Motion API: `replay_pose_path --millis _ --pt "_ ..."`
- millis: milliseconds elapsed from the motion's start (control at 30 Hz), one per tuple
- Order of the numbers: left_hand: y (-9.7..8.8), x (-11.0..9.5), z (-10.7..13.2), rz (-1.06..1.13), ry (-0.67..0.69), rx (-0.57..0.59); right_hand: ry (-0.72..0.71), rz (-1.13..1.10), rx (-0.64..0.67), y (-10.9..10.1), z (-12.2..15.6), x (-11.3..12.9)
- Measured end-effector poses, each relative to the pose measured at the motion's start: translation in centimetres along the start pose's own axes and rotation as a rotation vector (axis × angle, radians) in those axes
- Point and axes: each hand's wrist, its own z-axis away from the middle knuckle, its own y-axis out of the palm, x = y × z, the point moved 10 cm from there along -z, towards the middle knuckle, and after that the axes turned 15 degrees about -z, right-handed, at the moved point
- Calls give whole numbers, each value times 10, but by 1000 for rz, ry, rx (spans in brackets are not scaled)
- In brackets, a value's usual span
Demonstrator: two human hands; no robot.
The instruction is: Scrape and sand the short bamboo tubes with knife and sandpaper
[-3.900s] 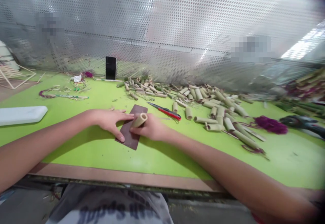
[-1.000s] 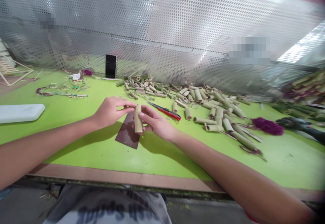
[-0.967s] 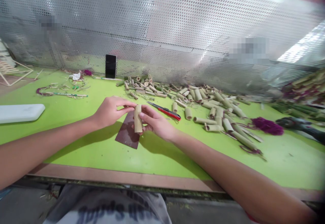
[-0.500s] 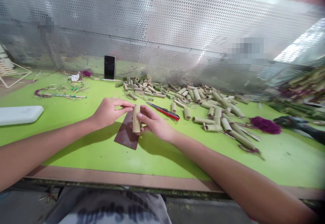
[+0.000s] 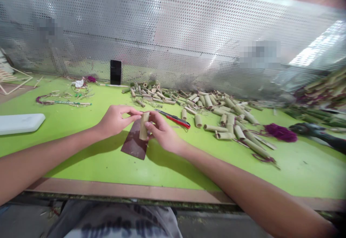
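Observation:
My right hand (image 5: 163,131) grips a short, pale bamboo tube (image 5: 144,126), thumb on its near face and fingers behind. The tube is tilted nearly upright over a dark brown sheet of sandpaper (image 5: 133,144) on the table. My left hand (image 5: 117,120) is closed, thumb and forefinger pinched at the sandpaper's far edge; its fingertips come close to the tube's upper end. Whether they also touch the tube, I cannot tell. Just beyond my right hand lies a red and black utility knife (image 5: 177,120).
Many cut bamboo pieces (image 5: 208,101) are heaped at the back and right. Purple twine (image 5: 281,132) and a dark power tool (image 5: 316,131) lie far right. A phone (image 5: 116,72) leans against the perforated metal screen (image 5: 183,25). A white block (image 5: 21,123) sits left.
The bamboo tube has shifted slightly in my right hand, its lower end moving up and left. My left hand has hardly moved.

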Motion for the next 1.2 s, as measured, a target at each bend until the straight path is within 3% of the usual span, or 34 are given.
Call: replay_pose_path --millis 433,633,767,1033,1200 --pt "1 1 0 46 -10 15 5 -11 14 2 1 0" --pt "2 10 -1 131 -96 9 -187 231 -9 2 8 18" --pt "-1 4 2 171 -58 -30 -282 407 -57 1 13 30" --pt "-6 -9 4 144 21 -89 -435 511 -40 5 17 39" --pt "-3 -10 4 118 27 -63 -444 556 -57 1 16 37"
